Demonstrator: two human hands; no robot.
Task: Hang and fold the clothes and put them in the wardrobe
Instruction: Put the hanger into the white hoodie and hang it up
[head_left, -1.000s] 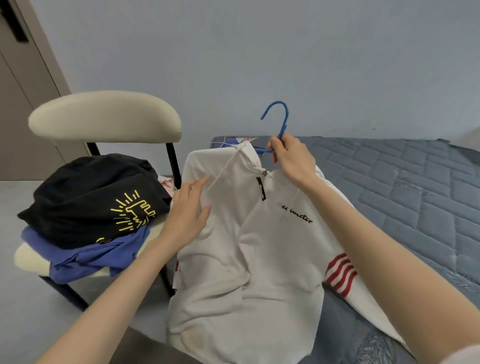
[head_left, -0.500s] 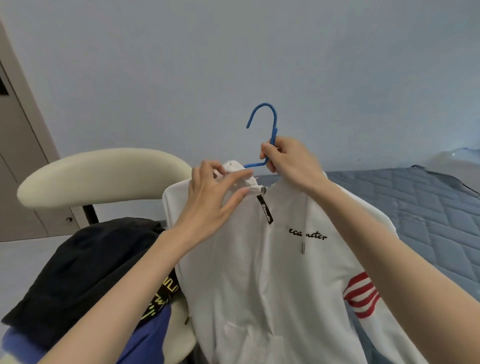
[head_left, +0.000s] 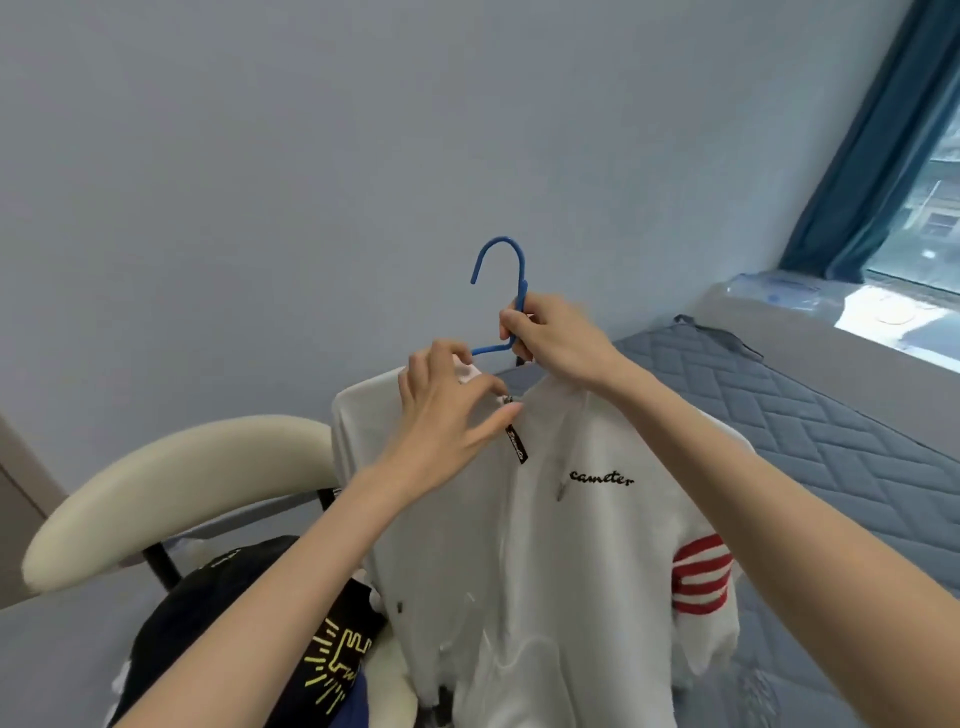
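Observation:
A white zip jacket (head_left: 545, 551) with black script on the chest and red stripes on one sleeve hangs upright in the air on a blue hanger (head_left: 506, 291). My right hand (head_left: 558, 338) grips the hanger's neck just below the hook. At the collar, the fingertips of my left hand (head_left: 452, 405) pinch the jacket's fabric beside the zipper's black pull tag. The hanger's arms are hidden inside the jacket.
A cream chair (head_left: 171, 483) stands at the left with a black garment with a yellow print (head_left: 291, 639) piled on it. A bed with a grey-blue quilted cover (head_left: 810, 467) lies to the right, below a window with a teal curtain (head_left: 872, 140).
The jacket has been lifted off the bed and now hangs upright. My left hand moved from the jacket's front up to the collar. The view has tilted upward.

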